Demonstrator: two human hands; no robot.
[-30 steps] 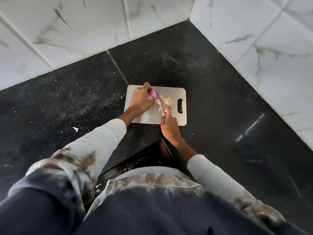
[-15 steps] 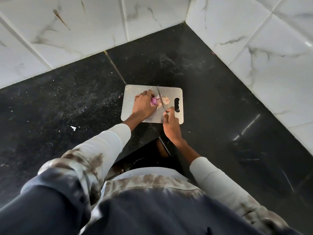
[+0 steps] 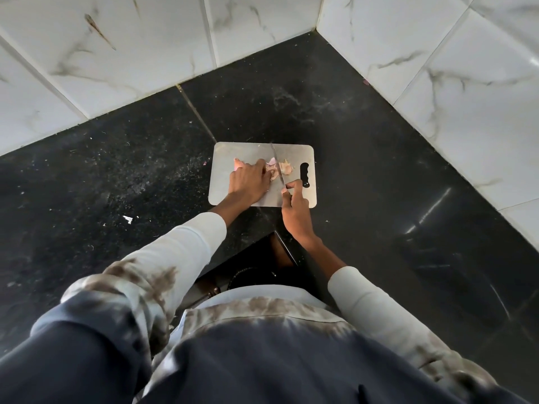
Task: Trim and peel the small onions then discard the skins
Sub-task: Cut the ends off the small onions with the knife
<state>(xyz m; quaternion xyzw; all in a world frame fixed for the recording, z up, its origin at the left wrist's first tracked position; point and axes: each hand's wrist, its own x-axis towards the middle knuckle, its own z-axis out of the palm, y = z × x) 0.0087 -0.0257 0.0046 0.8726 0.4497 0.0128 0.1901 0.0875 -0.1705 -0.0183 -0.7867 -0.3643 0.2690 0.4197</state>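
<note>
Head view, looking straight down at a black stone counter [image 3: 364, 147] tucked into a corner of white marbled wall tiles [image 3: 131, 48] — and the action sits dead centre on a small grey cutting board [image 3: 233, 150]. Left hand [image 3: 249, 182] is flat over the middle of the board, palm down, fingers curled forward and pressed on something pinkish at their tips; that is the small onion [image 3: 271, 162], only a sliver of purple showing past the knuckles, so how much of it the hand has hold of is hard to tell. Right hand [image 3: 296, 208] is at the board's lower right edge, closed tight around a knife handle, index finger stretched up along it. The knife [image 3: 277, 167] runs as a thin blade from that fist up toward the board's top edge, lying just right of the left fingertips and touching the onion area. Right of the blade, a little heap of pale, papery skins [image 3: 285, 167] lies on the board, between the knife and the dark handle slot [image 3: 304, 174] cut into the board's right side (a black oblong hole with a wavy edge). Down the frame, both forearms come in wearing white sleeves [image 3: 189, 243] mottled with brown toward the shoulders, over a dark garment that fills the bottom. Left of centre, a white scrap [image 3: 127, 219] lies on the counter, well apart from the board — with fine pale specks scattered around it.
</note>
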